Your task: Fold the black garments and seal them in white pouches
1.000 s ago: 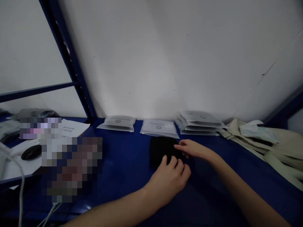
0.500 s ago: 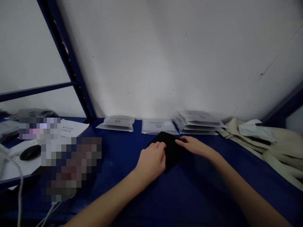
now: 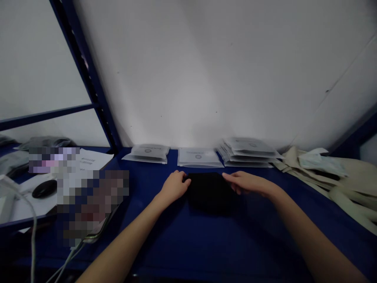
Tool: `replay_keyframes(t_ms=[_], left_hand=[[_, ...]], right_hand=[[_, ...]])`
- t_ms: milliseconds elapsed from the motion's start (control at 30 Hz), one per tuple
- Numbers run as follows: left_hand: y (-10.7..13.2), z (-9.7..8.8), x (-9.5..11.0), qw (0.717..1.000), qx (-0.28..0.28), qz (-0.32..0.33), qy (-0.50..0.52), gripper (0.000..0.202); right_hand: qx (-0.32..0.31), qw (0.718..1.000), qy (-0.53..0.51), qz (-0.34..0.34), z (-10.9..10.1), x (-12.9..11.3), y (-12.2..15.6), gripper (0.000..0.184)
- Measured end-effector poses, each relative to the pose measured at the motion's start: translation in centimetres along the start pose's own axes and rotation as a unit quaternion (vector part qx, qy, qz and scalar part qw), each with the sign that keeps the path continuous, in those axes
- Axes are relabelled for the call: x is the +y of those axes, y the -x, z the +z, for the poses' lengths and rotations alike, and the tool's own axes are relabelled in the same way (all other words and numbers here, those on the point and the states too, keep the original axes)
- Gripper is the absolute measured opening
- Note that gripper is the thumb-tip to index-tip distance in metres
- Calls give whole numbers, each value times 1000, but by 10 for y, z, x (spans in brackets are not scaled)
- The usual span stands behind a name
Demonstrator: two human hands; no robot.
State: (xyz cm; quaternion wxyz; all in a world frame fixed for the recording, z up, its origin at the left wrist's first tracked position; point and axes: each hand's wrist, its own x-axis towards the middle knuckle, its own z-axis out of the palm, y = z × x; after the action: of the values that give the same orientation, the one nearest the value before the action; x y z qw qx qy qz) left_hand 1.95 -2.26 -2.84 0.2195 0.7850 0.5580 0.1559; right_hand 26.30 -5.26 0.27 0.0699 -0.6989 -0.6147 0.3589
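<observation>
one left hand [image 3: 174,186] and one right hand [image 3: 247,183], half-curled, pinch black cloth [image 3: 209,193] from both sides.

Hands: two, one left hand [image 3: 176,186] and one right hand [image 3: 247,183]
Black cloth [image 3: 207,192]: one bundle, its layers too dark to count
Frosted bags by the wall: three groups; at least one bag in the left group [image 3: 147,152], at least one in the middle group [image 3: 198,157], at least three in the right stack [image 3: 250,147]
Computer mouse [image 3: 44,189]: one
Paper sheets [image 3: 98,157]: at least two
White cables [image 3: 33,243]: at least two
Beige cloth [image 3: 357,169]: one heap, pieces uncountable
</observation>
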Motion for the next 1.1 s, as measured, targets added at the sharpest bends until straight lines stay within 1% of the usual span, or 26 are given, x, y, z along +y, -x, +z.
replay_keyframes(t_ms=[67, 233, 333, 400, 467, 533, 567, 633, 700, 767, 833, 900, 1000, 1033, 1100], left_hand=[[-2, 0, -1, 1000, -6, -10, 20, 24], [-3, 0, -1, 998, -15, -24, 61, 15], [-4, 1, -1, 996, 2, -29, 81, 10], [-5, 3, -2, 994, 6, -38, 106, 8], [-8, 6, -3, 989, 3, -41, 145, 8], [-11, 9, -5, 984, 6, -30, 175, 8], [-12, 11, -6, 984, 18, -21, 178, 8], [-14, 13, -7, 987, 60, 3, 146, 13], [-15, 13, -9, 990, 109, 42, 74, 23], [-16, 13, -12, 987, 132, 95, -6, 30], [-18, 12, -15, 981, 117, 140, -70, 33], [-20, 13, -18, 976, 86, 163, -118, 35], [-22, 15, -21, 975, 51, 153, -154, 39], [-22, 16, -21, 977, 43, 142, -155, 42], [-22, 16, -22, 980, 31, 125, -149, 46]], right_hand=[[35, 999, -38, 3, 3, -2, -5, 52], [36, 999, -18, -32, 13, -10, -7, 36], [52, 996, -40, -59, 18, -13, -6, 28], [73, 992, -77, -61, 21, -15, -7, 29], [98, 986, -126, -45, 23, -17, -7, 37], [92, 977, -189, -33, 25, -19, -8, 39], [79, 971, -222, -29, 26, -20, -8, 37], [71, 957, -280, -13, 29, -22, -10, 34], [109, 941, -320, 15, 32, -22, -14, 39], [159, 926, -342, 25, 34, -20, -19, 47], [193, 918, -347, 6, 36, -17, -25, 48], [213, 921, -326, -21, 37, -15, -30, 38], [222, 935, -270, -58, 38, -15, -34, 22], [222, 939, -252, -68, 39, -15, -35, 20], [223, 944, -229, -85, 40, -16, -36, 23]])
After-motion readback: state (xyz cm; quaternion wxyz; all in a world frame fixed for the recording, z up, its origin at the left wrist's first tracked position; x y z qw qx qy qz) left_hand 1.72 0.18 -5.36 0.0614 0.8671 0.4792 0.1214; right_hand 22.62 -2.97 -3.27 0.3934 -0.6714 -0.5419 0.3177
